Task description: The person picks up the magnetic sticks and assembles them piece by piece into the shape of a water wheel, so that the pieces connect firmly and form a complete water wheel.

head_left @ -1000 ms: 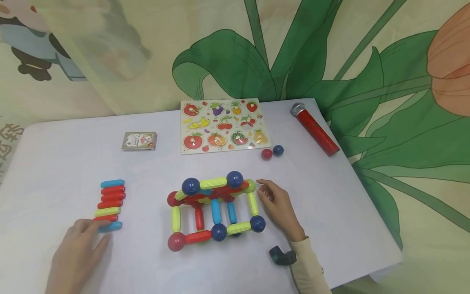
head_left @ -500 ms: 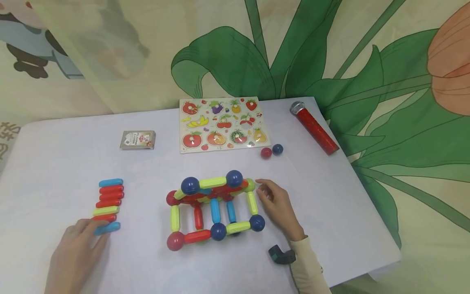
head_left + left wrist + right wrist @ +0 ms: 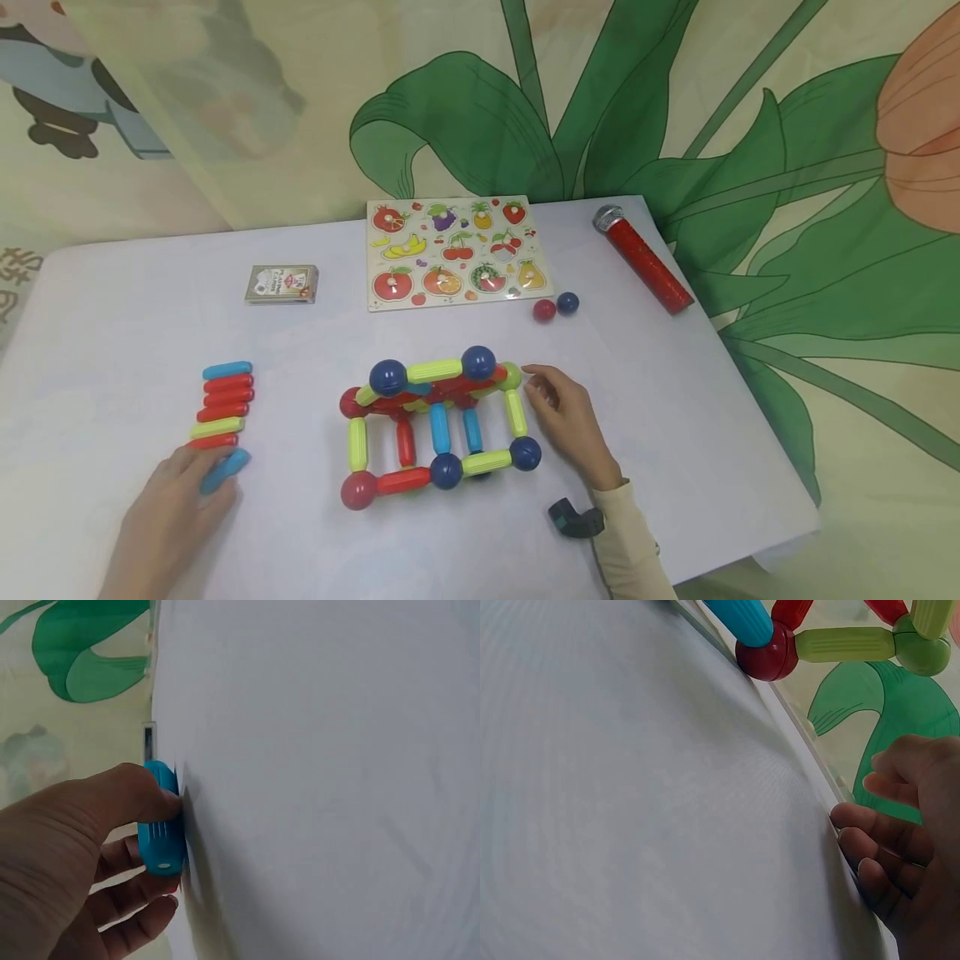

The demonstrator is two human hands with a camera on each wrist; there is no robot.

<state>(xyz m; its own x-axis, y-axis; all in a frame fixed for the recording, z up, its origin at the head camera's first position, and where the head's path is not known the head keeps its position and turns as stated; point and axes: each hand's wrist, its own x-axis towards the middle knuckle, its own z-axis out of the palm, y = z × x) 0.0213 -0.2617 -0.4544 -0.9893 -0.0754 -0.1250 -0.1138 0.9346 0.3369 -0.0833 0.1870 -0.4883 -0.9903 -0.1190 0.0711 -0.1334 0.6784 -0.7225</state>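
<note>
My left hand (image 3: 174, 508) pinches a blue magnetic rod (image 3: 224, 471) between thumb and fingers, at the near end of a row of rods. In the left wrist view the thumb lies across that blue rod (image 3: 161, 844), close to the tabletop. The row holds several red rods (image 3: 222, 412), a yellow-green rod (image 3: 216, 428) and another blue rod at its far end. Mid-table stands a frame of rods and balls (image 3: 405, 481). Beside its right side rests my right hand (image 3: 567, 421), fingers loosely curled and holding nothing; the right wrist view shows this hand (image 3: 907, 832) near the table surface.
A fruit puzzle board (image 3: 459, 254) lies at the back, with a red ball (image 3: 544, 310) and a blue ball (image 3: 567, 302) by its corner. A card box (image 3: 282, 284) is at back left, a red microphone (image 3: 645, 262) at back right. A dark curved object (image 3: 576, 518) lies by the right wrist.
My left hand has shifted slightly right, and the blue rod has turned from lying along the row to a slant, apart from the red one beside it. The right hand stays put.
</note>
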